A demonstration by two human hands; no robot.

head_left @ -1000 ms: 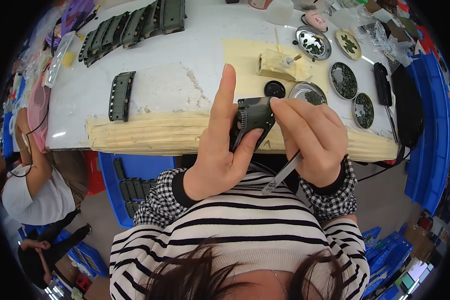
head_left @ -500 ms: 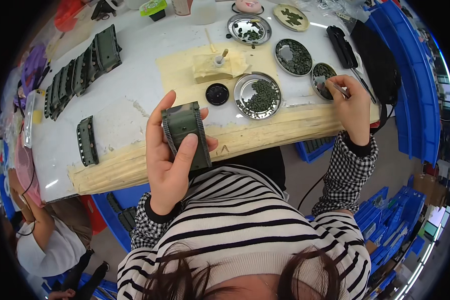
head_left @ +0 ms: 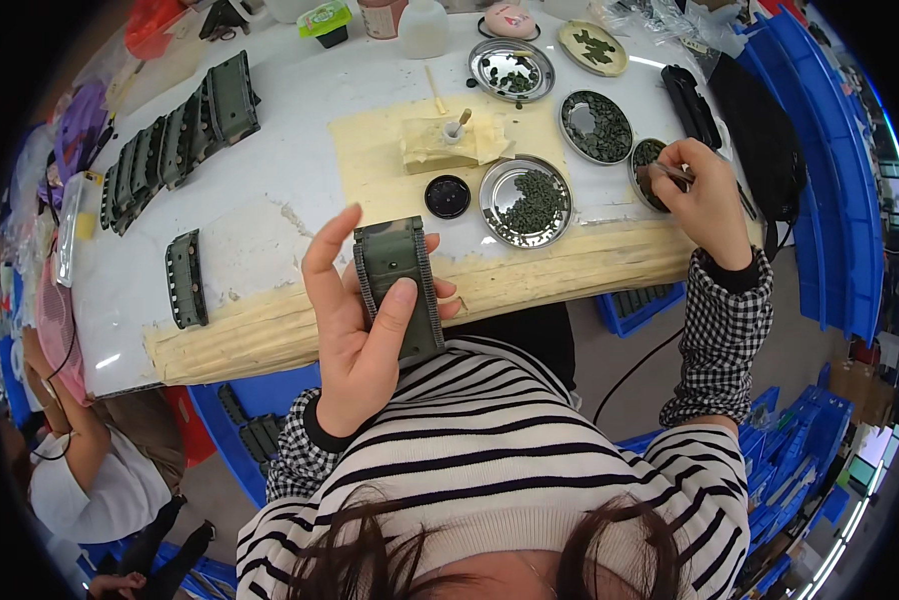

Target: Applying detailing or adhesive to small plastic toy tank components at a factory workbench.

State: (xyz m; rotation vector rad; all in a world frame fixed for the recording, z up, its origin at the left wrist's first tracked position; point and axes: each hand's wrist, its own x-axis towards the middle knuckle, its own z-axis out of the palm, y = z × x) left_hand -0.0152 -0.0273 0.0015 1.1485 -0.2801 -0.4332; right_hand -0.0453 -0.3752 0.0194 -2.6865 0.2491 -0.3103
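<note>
My left hand (head_left: 355, 365) holds a green camouflage-painted plastic model part (head_left: 400, 262) with toothed strips along both long edges. The thumb presses on its face while the other fingers curl behind and past its far side. At the right, my right hand (head_left: 712, 205) pinches metal tweezers (head_left: 673, 172) over a small round dish (head_left: 634, 182) of dark green pieces. The hand covers part of that dish, and the tweezer tips are too small to tell whether they grip a piece. Left of it, a metal dish (head_left: 486, 212) holds many tiny green pieces.
More round dishes of green parts (head_left: 597, 128) stand farther back. A tape-covered block (head_left: 425, 147) bears a small white cup, beside a black round lid (head_left: 448, 197). Similar camouflage parts (head_left: 185, 280) lie at left. Blue bins (head_left: 820, 190) stand at right; another person (head_left: 100, 490) sits at lower left.
The whole view has shifted slightly. My left hand has come a little nearer my body with the model part. My right hand stays at the small dish with the tweezers.
</note>
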